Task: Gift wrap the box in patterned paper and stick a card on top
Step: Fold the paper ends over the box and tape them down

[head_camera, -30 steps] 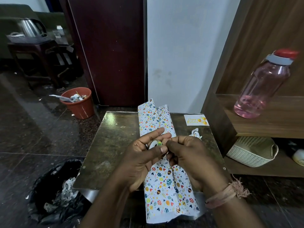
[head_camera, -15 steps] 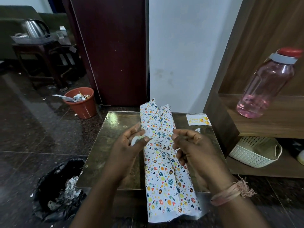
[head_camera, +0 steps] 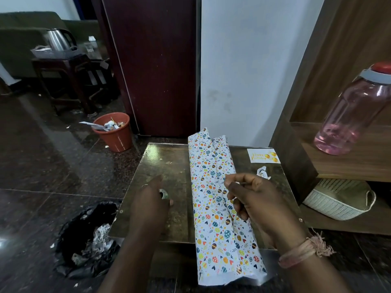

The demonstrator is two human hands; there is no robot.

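Note:
The box, wrapped in white patterned paper point(head_camera: 213, 187), lies lengthwise down the middle of the small table point(head_camera: 169, 163), its near end sticking out past the table's front edge. The paper's seam runs along the top. My left hand point(head_camera: 149, 201) is low over the table to the left of the box and holds a small tape roll point(head_camera: 163, 193) between thumb and fingers. Just above the seam at the box's right side, my right hand point(head_camera: 254, 199) pinches a thin clear strip of tape. The yellow-printed card point(head_camera: 263, 155) lies flat at the table's far right corner.
A crumpled paper scrap point(head_camera: 262, 172) lies near the card. A black bin bag point(head_camera: 84, 240) sits on the floor at the left, an orange bucket point(head_camera: 114, 132) farther back. At the right, a wooden shelf carries a pink bottle point(head_camera: 349, 115) and a white basket point(head_camera: 338, 199).
My hands have parted from over the box's middle. The left hand carried the tape roll leftward and down toward the table. The right hand stays over the seam with the strip.

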